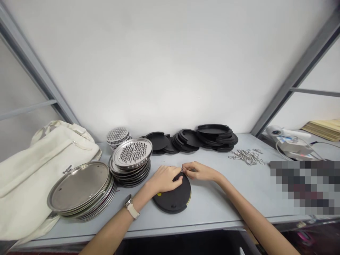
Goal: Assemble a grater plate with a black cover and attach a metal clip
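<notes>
A round black disc (174, 203) lies on the grey table in front of me, with a small hole near its front edge and yellow showing at its side. My left hand (165, 179), a watch on its wrist, is closed over the disc's far left part and grips it. At the far rim, the fingertips of my right hand (198, 171) pinch a small shiny metal clip (182, 170), mostly hidden by the fingers. Farther right, a loose pile of similar metal clips (247, 157) is spread on the table.
Left of the disc stand a stack of round metal graters (134, 152) and a stack of metal plates (79, 187). More black discs (190, 138) line the wall. A cream bag (47, 170) is far left; a white device (292, 141) is at right.
</notes>
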Available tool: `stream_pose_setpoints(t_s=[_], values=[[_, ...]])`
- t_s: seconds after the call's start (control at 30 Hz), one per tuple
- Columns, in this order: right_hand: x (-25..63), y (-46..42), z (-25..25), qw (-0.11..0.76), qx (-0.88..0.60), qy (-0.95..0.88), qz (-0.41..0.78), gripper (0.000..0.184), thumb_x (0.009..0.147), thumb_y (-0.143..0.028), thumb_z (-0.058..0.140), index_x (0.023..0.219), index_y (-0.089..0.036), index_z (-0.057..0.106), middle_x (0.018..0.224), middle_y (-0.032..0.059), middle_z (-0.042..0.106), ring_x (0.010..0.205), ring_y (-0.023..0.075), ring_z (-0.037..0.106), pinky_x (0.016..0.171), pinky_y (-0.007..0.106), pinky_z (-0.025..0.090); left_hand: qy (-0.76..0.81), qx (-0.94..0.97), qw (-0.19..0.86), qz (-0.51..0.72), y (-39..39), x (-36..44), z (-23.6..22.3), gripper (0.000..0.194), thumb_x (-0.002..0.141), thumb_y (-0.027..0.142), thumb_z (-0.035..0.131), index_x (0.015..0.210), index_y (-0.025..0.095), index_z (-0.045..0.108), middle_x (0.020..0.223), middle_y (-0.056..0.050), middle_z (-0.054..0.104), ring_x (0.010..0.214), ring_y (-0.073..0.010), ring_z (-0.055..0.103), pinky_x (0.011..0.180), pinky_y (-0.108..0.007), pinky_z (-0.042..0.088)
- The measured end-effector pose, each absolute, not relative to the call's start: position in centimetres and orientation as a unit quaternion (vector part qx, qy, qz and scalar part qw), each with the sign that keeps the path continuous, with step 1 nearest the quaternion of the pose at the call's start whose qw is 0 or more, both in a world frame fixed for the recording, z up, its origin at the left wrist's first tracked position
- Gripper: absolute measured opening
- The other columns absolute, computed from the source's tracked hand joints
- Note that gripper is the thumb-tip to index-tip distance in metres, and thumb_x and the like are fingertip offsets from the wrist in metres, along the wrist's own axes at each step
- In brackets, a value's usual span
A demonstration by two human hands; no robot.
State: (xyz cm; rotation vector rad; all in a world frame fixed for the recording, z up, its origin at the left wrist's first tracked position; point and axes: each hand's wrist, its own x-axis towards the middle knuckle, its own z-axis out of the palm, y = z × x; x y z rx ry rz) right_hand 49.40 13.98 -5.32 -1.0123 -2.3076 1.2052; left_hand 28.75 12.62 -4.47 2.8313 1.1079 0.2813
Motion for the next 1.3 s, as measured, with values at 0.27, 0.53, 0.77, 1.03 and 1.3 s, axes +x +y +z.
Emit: stream_pose_setpoints(t_s=[0.27,0.53,0.77,1.03,1.3], values=[[49.5,14.1,-5.3,0.160,-0.348,-0.818,0.429,0.024,0.088,-0.032,0.038,0.067,-0.019,0.039,0.056,-0.0061,0.037,0.052,0.0089,0.033,0.049,0.021,0.030,0.354,0.928,0.030,0.109,12.8,28.5,-4.7,0.023,0.086,0.036,0.045,0.074,0.019,0.054,0.064,-0.001,0.061,0.056,-0.0149,0.053,0.053,-0.028,0.022],[49.8,14.2,-5.1,0.149,-0.345,-0.819,0.434,0.025,0.090,-0.032,0.037,0.071,-0.018,0.044,0.059,-0.0050,0.044,0.055,0.0098,0.039,0.055,0.022,0.034,0.340,0.933,0.029,0.118,13.1,28.5,-5.1,0.022,0.086,0.035,0.045,0.073,0.020,0.054,0.063,0.001,0.060,0.053,-0.0131,0.050,0.052,-0.028,0.019],[49.7,14.1,-5.1,0.145,-0.340,-0.824,0.429,0.025,0.090,-0.030,0.036,0.070,-0.018,0.043,0.059,-0.0054,0.042,0.055,0.0094,0.036,0.054,0.021,0.031,0.346,0.929,0.040,0.127,13.2,28.5,-5.2,0.024,0.085,0.034,0.046,0.067,0.019,0.052,0.060,0.002,0.058,0.052,-0.0117,0.047,0.052,-0.028,0.019],[49.5,14.1,-5.0,0.144,-0.346,-0.848,0.375,0.028,0.091,-0.031,0.036,0.066,-0.019,0.037,0.059,-0.0064,0.033,0.055,0.0088,0.030,0.053,0.021,0.028,0.356,0.923,0.038,0.138,13.2,28.6,-5.2,0.023,0.082,0.033,0.049,0.065,0.019,0.053,0.059,0.002,0.057,0.052,-0.0117,0.047,0.053,-0.028,0.019],[47.9,11.4,-6.4,0.213,-0.453,-0.829,0.250,0.026,0.093,-0.024,0.031,0.068,-0.020,0.039,0.060,-0.0036,0.045,0.057,0.0117,0.042,0.057,0.023,0.031,0.363,0.919,0.036,0.147,13.0,28.7,-5.2,0.022,0.082,0.034,0.050,0.065,0.019,0.054,0.059,0.002,0.058,0.053,-0.0119,0.048,0.053,-0.028,0.021]])
